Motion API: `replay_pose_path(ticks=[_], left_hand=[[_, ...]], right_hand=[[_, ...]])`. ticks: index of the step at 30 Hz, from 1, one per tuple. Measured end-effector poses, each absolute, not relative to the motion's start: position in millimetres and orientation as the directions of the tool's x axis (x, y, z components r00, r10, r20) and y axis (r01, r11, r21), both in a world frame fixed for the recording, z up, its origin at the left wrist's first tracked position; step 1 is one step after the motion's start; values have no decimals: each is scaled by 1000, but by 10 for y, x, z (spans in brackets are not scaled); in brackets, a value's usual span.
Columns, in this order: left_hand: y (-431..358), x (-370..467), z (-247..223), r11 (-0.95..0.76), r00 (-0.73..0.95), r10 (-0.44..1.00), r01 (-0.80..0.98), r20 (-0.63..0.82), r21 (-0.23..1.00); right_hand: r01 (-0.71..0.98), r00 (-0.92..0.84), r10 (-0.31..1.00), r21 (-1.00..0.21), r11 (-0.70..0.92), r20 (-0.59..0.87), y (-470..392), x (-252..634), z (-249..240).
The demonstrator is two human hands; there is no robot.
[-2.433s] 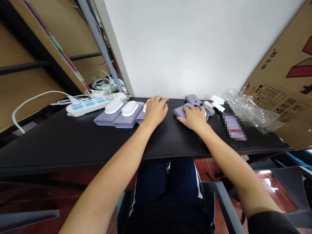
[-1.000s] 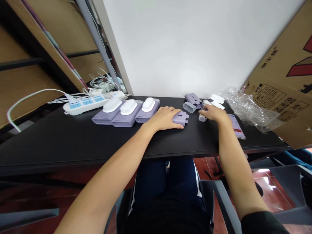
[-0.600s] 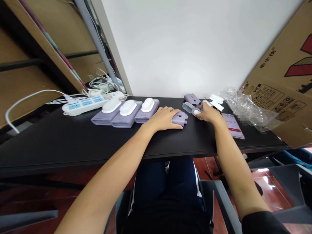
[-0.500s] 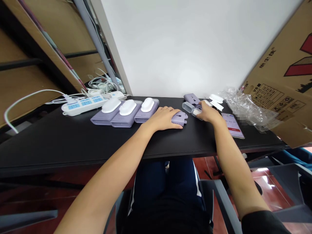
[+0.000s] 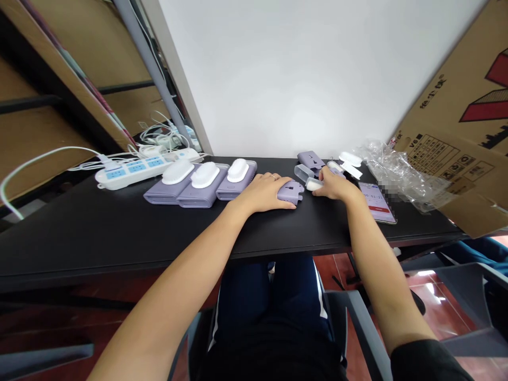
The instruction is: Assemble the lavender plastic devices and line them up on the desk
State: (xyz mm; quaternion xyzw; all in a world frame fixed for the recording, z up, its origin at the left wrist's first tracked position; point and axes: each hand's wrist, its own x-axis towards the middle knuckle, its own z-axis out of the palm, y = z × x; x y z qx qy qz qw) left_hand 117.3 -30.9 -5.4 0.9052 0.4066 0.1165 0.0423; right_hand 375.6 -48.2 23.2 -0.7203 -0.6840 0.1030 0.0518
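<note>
My left hand (image 5: 268, 194) is wrapped over a purple case (image 5: 290, 192) with a notched end, which lies on the black table. My right hand (image 5: 331, 184) is closed on a small clear container (image 5: 314, 184) with something white in it. Just behind it are another clear piece (image 5: 304, 173) and a second purple case (image 5: 311, 160). To my left hand's left, a purple box (image 5: 235, 188) bears a white oval brush (image 5: 238, 170); two similar boxes with white ovals lie farther left.
A white power strip (image 5: 135, 170) with cables lies at the left. At the right are a white brush head (image 5: 350, 159), a phone (image 5: 377, 202), crumpled clear plastic (image 5: 408, 172) and a large cardboard box (image 5: 460, 116). A white wall (image 5: 286, 79) stands behind the table (image 5: 159, 233).
My right hand has shifted slightly left, and the small clear container in it has moved left, closer to the purple case. My left hand keeps its hold.
</note>
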Motion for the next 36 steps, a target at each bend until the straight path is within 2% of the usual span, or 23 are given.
replay_pose_path(ticks=[9, 14, 18, 20, 23, 25, 28, 30, 32, 36], left_hand=[[-313, 1169, -46, -655, 634, 756, 737, 166, 166], [-314, 1164, -48, -653, 632, 757, 736, 167, 179], [-307, 1161, -60, -654, 631, 756, 734, 172, 181], [-304, 1161, -64, -650, 627, 760, 738, 170, 183], [-299, 1162, -71, -656, 634, 755, 732, 169, 185], [-297, 1163, -74, -661, 638, 751, 728, 171, 184], [-301, 1165, -73, -655, 628, 756, 732, 187, 187], [-309, 1168, -61, -646, 608, 763, 736, 222, 204], [-319, 1172, -41, -630, 568, 774, 733, 278, 256], [-309, 1175, -6, -541, 369, 838, 653, 401, 530]], right_hand=[[933, -68, 993, -358, 31, -92, -485, 3781, 278], [873, -3, 997, -486, 41, 79, -480, 3845, 289], [850, -33, 957, -495, 179, 289, -474, 3868, 294], [821, -136, 962, -515, 244, 238, -496, 3850, 314], [812, -275, 961, -539, 224, -15, -526, 3815, 325], [853, -284, 947, -490, 180, -147, -525, 3800, 308], [901, -267, 945, -398, 175, -188, -501, 3794, 275], [904, -269, 954, -377, 202, -134, -490, 3793, 270], [889, -246, 969, -401, 219, -15, -490, 3789, 281], [806, -133, 957, -534, 255, 257, -489, 3758, 296]])
